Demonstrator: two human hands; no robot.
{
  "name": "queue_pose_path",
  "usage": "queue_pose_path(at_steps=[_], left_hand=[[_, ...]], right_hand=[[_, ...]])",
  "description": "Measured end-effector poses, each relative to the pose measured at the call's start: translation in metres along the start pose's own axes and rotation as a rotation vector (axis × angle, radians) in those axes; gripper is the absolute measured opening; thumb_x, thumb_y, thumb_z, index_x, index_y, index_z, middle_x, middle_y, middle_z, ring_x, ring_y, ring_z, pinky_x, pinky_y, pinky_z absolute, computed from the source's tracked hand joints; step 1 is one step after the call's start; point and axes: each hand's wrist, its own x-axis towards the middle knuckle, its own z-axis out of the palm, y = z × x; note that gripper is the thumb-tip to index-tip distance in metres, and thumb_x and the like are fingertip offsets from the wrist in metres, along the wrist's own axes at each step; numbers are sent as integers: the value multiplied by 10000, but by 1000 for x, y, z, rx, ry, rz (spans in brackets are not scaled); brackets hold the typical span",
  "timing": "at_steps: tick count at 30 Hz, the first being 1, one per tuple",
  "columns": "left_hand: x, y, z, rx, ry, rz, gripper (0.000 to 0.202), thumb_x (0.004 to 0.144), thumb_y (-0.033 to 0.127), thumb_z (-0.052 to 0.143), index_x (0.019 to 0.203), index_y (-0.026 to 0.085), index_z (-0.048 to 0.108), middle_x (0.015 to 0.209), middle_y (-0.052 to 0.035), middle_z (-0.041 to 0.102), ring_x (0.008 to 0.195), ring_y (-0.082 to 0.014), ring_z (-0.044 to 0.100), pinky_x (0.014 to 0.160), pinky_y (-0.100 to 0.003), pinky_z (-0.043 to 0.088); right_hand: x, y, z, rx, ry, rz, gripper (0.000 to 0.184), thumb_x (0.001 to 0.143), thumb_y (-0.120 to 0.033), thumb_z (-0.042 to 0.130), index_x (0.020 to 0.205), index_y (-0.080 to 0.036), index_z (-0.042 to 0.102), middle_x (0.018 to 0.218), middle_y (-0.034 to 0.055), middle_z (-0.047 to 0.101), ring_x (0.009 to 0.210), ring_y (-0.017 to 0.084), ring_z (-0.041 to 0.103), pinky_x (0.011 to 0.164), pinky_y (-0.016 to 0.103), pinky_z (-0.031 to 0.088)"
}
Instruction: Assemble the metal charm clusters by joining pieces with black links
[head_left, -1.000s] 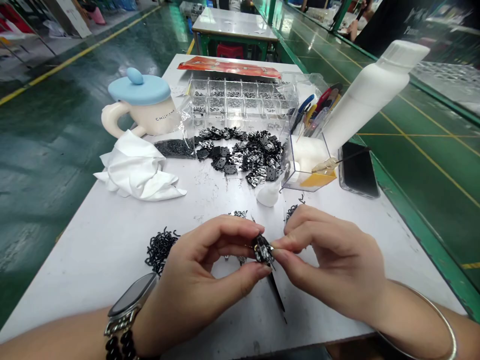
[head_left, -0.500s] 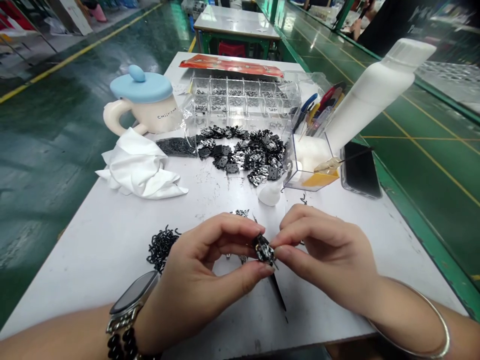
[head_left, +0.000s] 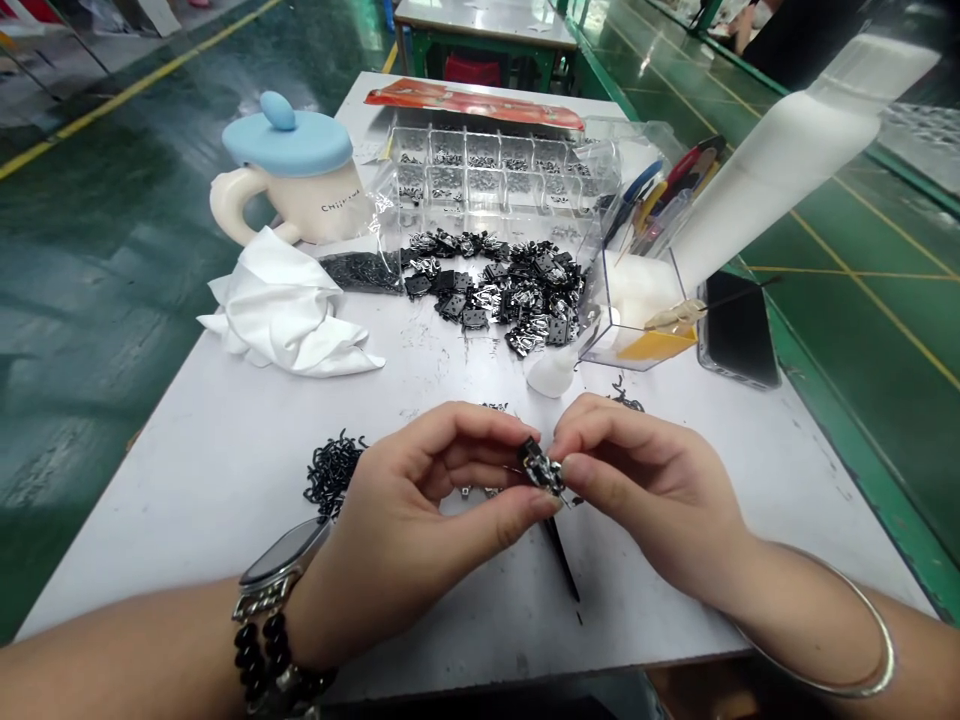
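Between thumb and fingers, my left hand [head_left: 435,500] grips a small black-and-silver part [head_left: 541,470] with metal pieces on its face. Thumb and index finger of my right hand [head_left: 652,475] are pinched at its right side; whether a tiny piece sits between them is hidden. Beneath the hands lie black tweezers [head_left: 559,560], partly covered. A few small metal pieces [head_left: 491,491] show on the table behind my left fingers. To the left of my left hand is a heap of black curved pieces [head_left: 334,472].
A pile of black-and-metal parts [head_left: 517,290] lies mid-table before a clear compartment tray [head_left: 480,185]. At left are a crumpled white cloth [head_left: 285,310] and a blue-lidded mug [head_left: 315,190]. On the right stand a clear pen box [head_left: 637,310], white bottle [head_left: 795,160] and phone [head_left: 739,330].
Both hands stay at the part, which appears slightly turned. The whole view has shifted a little, so the table's things sit higher and further right.
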Motion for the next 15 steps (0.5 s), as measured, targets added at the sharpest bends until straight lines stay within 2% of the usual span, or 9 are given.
queue_pose_path(at_steps=[7, 15], left_hand=[[0, -1, 0, -11, 6, 4, 294, 683, 77, 755, 924, 198, 639, 853, 59, 715, 788, -70, 687, 735, -77, 559], [1, -3, 1, 39, 33, 69, 252, 687, 136, 768, 889, 206, 635, 881, 52, 686, 799, -66, 678, 745, -68, 550]], right_hand=[[-2, 4, 3, -26, 65, -67, 22, 818, -206, 636, 798, -207, 646, 733, -14, 561, 684, 91, 520, 624, 223, 425], [-4, 4, 3, -134, 82, -166, 46, 823, -173, 622, 819, -208, 652, 721, -6, 565, 676, 104, 534, 607, 241, 439]])
